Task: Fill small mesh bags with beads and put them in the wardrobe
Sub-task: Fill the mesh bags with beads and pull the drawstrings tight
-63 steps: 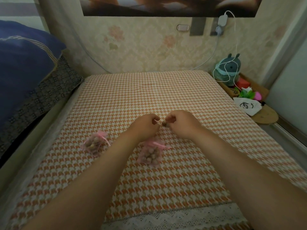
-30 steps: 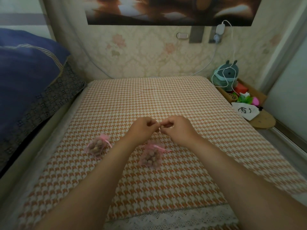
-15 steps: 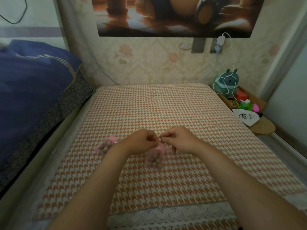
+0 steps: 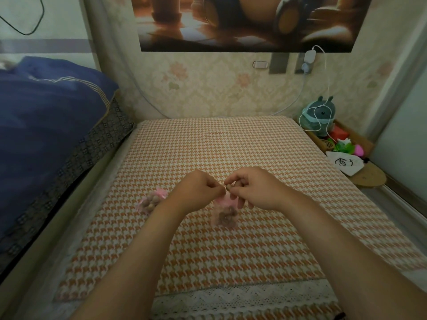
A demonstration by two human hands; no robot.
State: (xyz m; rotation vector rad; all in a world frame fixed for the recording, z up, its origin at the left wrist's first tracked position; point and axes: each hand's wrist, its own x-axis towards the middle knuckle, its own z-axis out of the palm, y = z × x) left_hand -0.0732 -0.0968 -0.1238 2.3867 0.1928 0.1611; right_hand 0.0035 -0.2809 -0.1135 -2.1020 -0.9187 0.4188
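A small pink mesh bag (image 4: 225,213) full of brown beads hangs just under my hands, over the orange houndstooth cloth (image 4: 231,146). My left hand (image 4: 198,192) and my right hand (image 4: 256,189) meet above it, both pinching its thin drawstring near the bag's gathered mouth. A bead shows between the fingertips. A second pink bead bag (image 4: 152,200) with a ribbon lies on the cloth to the left, partly behind my left wrist.
A blue quilt (image 4: 46,135) is piled along the left. At the back right stands a wooden tray (image 4: 360,140) with a teal plush toy (image 4: 320,116), a white cable and small items, beside a white pouch (image 4: 346,163) and a round cork mat (image 4: 369,177). Lace trim edges the near side.
The view has tilted up, showing more of the wall and poster. My hands stay together on the drawstring, and the bag now hangs closer beneath them, lifted off the cloth.
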